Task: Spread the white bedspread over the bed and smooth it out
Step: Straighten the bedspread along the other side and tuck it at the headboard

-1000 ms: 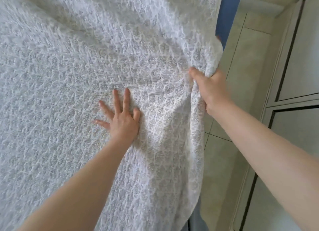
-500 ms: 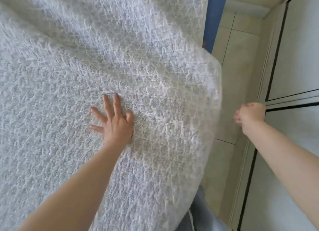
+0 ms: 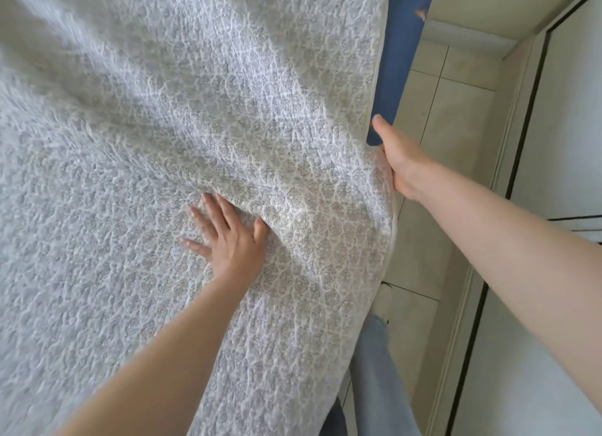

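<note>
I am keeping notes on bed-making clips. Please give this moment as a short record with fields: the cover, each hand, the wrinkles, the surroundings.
cover: white bedspread with a raised pattern, lying over the bed, its right edge hanging down the side
left hand: left hand flat, fingers spread, pressing on the cover
right hand: right hand at the hanging edge, thumb out, fingers hidden behind the cloth; grip cannot be confirmed
wrinkles: a raised fold running between the hands
surroundings: blue fabric below the edge; tiled floor

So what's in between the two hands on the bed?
Only bedspread. In the head view, a raised fold of it runs between the flat left hand and the right hand at its edge; nothing else lies there.
</note>
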{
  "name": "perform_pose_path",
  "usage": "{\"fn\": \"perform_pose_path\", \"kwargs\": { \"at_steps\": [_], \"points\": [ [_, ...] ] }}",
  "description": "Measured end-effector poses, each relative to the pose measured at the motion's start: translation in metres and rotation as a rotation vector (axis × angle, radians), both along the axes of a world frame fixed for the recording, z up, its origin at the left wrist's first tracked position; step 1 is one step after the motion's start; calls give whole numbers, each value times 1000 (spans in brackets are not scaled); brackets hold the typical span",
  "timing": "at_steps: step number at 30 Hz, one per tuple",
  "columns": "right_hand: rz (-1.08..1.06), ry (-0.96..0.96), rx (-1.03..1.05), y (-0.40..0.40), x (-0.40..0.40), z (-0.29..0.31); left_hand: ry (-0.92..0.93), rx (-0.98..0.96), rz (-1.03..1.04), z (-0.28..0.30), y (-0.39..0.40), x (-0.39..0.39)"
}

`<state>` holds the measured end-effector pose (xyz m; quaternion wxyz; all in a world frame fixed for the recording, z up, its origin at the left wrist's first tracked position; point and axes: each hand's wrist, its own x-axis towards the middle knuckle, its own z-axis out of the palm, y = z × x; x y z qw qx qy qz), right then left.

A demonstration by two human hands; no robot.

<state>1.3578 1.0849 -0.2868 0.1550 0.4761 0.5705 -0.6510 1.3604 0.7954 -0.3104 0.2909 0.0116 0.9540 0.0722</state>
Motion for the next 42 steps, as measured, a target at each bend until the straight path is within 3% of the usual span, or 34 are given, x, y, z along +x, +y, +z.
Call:
{"fn": "perform_pose_path", "kwargs": {
  "at_steps": [3, 5, 11, 16, 20, 23, 27, 33, 35, 39, 42],
  "points": [
    [172, -25, -238, -12, -22, 14, -73, -64, -23, 1, 3, -4],
    [291, -9, -284, -21, -30, 22, -94, -74, -28, 3, 5, -4],
    [189, 81, -143, -42, -58, 34, -115, -110, -17, 3, 7, -5],
    [391, 100, -94, -75, -81, 38, -94, -98, -22, 0, 5, -5],
    [64, 233, 82, -49, -85, 31, -71, -35, -17, 1, 4, -5],
    [-54, 154, 177, -26, -61, 27, -88, -2, 1, 4, 4, -5],
    [-47, 16, 100, -19, -79, 26, -103, 3, 3, 6, 6, -7],
    [50, 89, -59, -32, -125, 51, -35, 76, 28, 7, 14, -41],
    [37, 121, -26, -28, -125, 44, -2, 98, 3, 3, 24, -64],
    [-256, 160, 142, -16, -96, 24, 36, 107, -9, 1, 32, -82],
    [-204, 130, 233, -13, -86, 16, 45, 80, -17, -1, 30, -80]
  ]
}}
